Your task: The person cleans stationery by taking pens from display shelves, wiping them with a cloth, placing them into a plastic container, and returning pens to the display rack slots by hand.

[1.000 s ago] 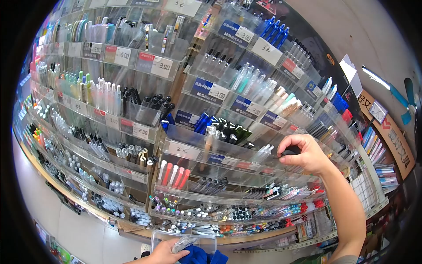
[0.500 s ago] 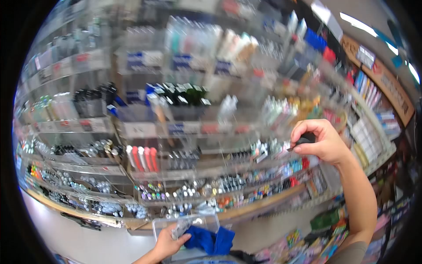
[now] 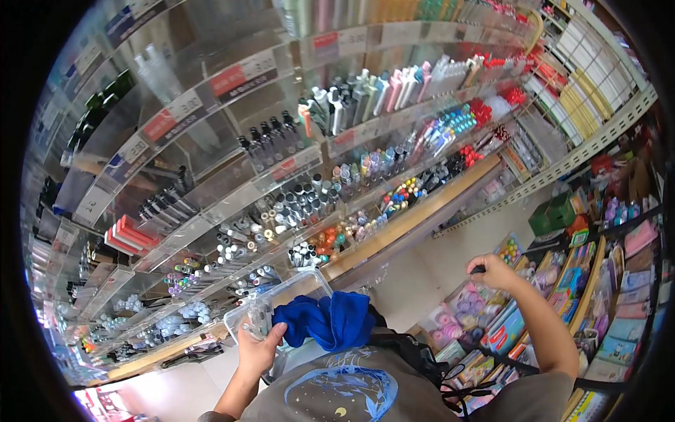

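A small dark object point(image 3: 479, 269) is pinched in the right hand point(image 3: 498, 274), while the left hand point(image 3: 256, 349) is placed at a clear plastic container point(image 3: 287, 288).

The right hand's grip is narrow, with the fingers curled around the dark object, which is held out over the floor point(image 3: 411, 278), well apart from the container. The left thumb is set against a bunched blue cloth point(image 3: 344, 320), by which part of the container is covered; the left fingers are partly hidden, so their grip cannot be told. Beyond the container, pens are held upright or tilted in a tiered acrylic display rack point(image 3: 232, 169).
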Tool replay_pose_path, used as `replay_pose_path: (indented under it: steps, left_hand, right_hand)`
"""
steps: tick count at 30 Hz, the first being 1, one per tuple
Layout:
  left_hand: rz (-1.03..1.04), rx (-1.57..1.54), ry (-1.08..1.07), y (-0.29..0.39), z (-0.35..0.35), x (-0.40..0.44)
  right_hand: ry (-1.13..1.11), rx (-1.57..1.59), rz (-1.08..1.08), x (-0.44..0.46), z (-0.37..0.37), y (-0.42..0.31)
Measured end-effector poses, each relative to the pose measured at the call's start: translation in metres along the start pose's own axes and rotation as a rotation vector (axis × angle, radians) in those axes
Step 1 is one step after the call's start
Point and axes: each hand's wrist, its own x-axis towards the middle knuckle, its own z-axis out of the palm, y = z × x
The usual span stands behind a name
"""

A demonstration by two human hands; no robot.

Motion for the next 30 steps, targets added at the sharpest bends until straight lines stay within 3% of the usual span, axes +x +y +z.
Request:
replay_pose_path:
  steps: [4, 7, 10, 14, 30]
  left_hand:
    - [-0.004, 0.039, 0.031, 0.002, 0.002, 0.000]
    - [0.003, 0.005, 0.052, -0.001, 0.002, -0.001]
    - [0.016, -0.020, 0.074, -0.004, 0.001, -0.002]
    - [0.014, -0.019, 0.077, -0.003, 0.002, -0.003]
    - [0.048, 0.022, 0.035, -0.001, -0.003, -0.006]
  right_hand:
    - [0.110, 0.033, 0.040, -0.002, -0.009, 0.012]
    - [0.143, 0.244, 0.246, -0.002, -0.032, -0.022]
    - [0.234, 0.270, 0.122, 0.001, -0.056, -0.046]
    - [0.304, 0.558, -0.040, -0.003, -0.085, -0.094]
    - [0.548, 0.223, -0.785, -0.021, -0.117, -0.340]
